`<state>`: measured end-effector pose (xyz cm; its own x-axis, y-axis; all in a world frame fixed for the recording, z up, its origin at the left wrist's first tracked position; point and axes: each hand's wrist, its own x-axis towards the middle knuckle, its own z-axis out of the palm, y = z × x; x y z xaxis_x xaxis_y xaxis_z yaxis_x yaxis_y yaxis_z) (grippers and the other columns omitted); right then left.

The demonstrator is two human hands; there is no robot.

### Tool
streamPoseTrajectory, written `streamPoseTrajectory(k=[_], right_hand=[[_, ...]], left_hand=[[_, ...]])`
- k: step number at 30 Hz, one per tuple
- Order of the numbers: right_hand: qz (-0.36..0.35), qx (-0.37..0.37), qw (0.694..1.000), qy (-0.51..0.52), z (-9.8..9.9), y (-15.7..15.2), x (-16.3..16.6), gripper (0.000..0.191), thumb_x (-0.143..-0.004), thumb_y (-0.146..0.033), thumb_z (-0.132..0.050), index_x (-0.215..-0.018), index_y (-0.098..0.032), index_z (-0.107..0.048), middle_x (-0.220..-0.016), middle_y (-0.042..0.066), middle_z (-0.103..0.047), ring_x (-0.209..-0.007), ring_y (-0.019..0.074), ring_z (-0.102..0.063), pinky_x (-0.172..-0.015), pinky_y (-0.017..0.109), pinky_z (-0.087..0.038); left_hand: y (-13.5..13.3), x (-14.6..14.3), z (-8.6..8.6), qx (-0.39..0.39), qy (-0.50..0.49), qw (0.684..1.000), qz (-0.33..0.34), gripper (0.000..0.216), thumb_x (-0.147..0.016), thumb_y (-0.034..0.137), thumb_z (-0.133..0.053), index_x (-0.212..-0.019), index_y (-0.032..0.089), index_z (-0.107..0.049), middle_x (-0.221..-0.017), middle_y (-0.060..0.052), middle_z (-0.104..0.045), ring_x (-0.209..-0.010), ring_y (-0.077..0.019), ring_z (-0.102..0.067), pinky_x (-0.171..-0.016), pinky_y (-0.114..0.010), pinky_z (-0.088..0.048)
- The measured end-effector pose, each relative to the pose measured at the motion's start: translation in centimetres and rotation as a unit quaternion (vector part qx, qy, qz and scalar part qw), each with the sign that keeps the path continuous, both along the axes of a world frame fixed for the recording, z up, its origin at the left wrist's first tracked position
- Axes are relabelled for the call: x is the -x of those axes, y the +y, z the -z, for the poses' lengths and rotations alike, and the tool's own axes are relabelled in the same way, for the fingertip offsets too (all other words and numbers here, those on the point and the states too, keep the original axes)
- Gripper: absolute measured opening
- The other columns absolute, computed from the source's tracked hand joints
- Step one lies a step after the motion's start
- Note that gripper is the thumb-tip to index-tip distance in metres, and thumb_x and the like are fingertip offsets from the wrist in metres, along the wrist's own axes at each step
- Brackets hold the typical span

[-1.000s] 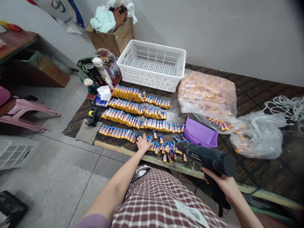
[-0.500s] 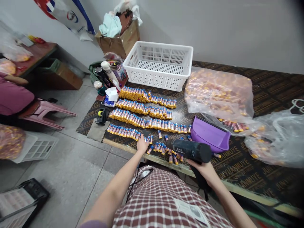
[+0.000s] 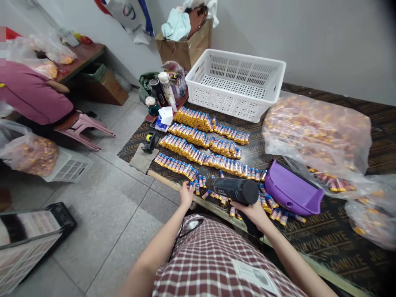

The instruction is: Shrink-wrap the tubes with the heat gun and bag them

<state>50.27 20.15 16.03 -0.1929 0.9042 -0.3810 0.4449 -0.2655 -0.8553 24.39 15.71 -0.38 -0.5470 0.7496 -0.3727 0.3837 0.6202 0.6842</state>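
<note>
My right hand [image 3: 252, 211] is closed round the handle of a black heat gun [image 3: 233, 190], whose barrel points left over the loose small tubes [image 3: 216, 194] at the table's front edge. My left hand [image 3: 186, 194] rests at that edge, its fingers on the end of the nearest row of tubes [image 3: 176, 166]. Further back lie several tidy rows of yellow and blue tubes [image 3: 201, 142]. A purple scoop [image 3: 292, 192] sits to the right of the heat gun.
A white plastic basket [image 3: 236, 82] stands at the back of the dark mat [image 3: 321, 239]. Clear bags of tubes [image 3: 315, 132] lie to the right. Bottles and a tissue pack [image 3: 165, 115] sit at the left end. Another person in pink [image 3: 31, 95] sits at the left on a pink stool.
The view has swung left. My right hand has brought the heat gun leftward, closer to my left hand, which has drawn back to the table's front edge.
</note>
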Motion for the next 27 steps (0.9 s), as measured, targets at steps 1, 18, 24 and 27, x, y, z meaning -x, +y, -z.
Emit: streamPoseTrajectory(k=[1,18,24,27], right_hand=[[-0.006,-0.002,1.000,-0.004,-0.1,0.0,0.3,0.050,-0.061,-0.041,-0.071,-0.103,-0.014,-0.065,-0.105,0.012,-0.068,-0.096,0.0283,-0.061,-0.090,0.045,-0.044],[-0.119,-0.017,0.992,0.040,0.3,-0.4,6.2,0.035,-0.061,-0.034,-0.069,-0.091,-0.015,-0.068,-0.092,0.008,-0.071,-0.082,0.0243,-0.063,-0.080,0.041,-0.049],[-0.095,-0.022,0.995,0.004,-0.2,-0.1,4.9,0.030,-0.062,-0.037,-0.069,-0.083,-0.016,-0.068,-0.083,0.006,-0.070,-0.080,0.0245,-0.062,-0.079,0.040,-0.049],[-0.041,-0.023,0.999,-0.023,-0.4,0.7,4.6,0.029,-0.062,-0.041,-0.069,-0.078,-0.016,-0.067,-0.076,0.006,-0.069,-0.082,0.0262,-0.061,-0.077,0.040,-0.049]], left_hand=[[-0.2,0.1,0.1,-0.006,-0.011,1.000,-0.007,0.036,-0.077,0.017,-0.057,-0.112,0.013,-0.051,-0.089,-0.007,-0.066,-0.083,-0.0166,-0.064,-0.079,-0.031,-0.048],[-3.2,4.8,0.8,-0.020,-0.010,0.993,-0.112,0.025,-0.076,0.003,-0.045,-0.091,0.013,-0.062,-0.087,-0.008,-0.069,-0.081,-0.0142,-0.065,-0.079,-0.030,-0.052],[-4.0,7.1,0.6,-0.025,0.003,0.991,-0.134,0.020,-0.076,0.009,-0.047,-0.086,0.013,-0.064,-0.085,-0.008,-0.069,-0.078,-0.0150,-0.065,-0.076,-0.030,-0.052],[-3.9,8.4,0.3,-0.026,0.008,0.991,-0.133,0.019,-0.075,0.010,-0.048,-0.084,0.013,-0.064,-0.082,-0.007,-0.069,-0.075,-0.0146,-0.065,-0.075,-0.030,-0.052]])
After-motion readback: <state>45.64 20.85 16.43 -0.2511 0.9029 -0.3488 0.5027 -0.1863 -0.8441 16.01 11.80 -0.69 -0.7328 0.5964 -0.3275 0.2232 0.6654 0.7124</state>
